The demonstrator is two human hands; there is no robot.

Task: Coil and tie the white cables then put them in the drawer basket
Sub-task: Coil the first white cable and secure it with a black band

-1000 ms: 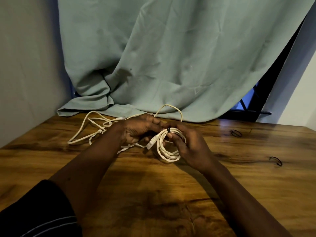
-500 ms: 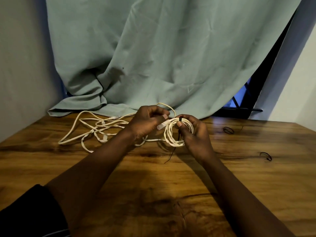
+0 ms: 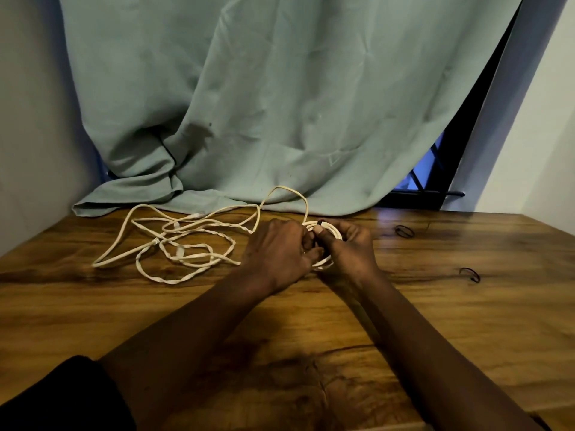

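A small coil of white cable (image 3: pixel 330 229) lies low over the wooden table (image 3: pixel 435 321), mostly covered by both hands. My left hand (image 3: pixel 277 253) and my right hand (image 3: pixel 351 247) meet over it, fingers curled round the coil. A black tie (image 3: pixel 319 223) crosses the coil's top between my fingertips. Loose white cables (image 3: pixel 186 244) sprawl tangled on the table to the left, one loop arching up to the curtain. No drawer basket is in view.
Two black ties lie on the table to the right, one (image 3: pixel 404 231) nearer the back and one (image 3: pixel 471 274) further right. A green curtain (image 3: pixel 280 104) hangs behind and drapes onto the table's back edge. A wall stands at the left.
The hands have lowered the coil towards the table and closed together over it. The black tie's hanging tail is no longer seen below the coil.
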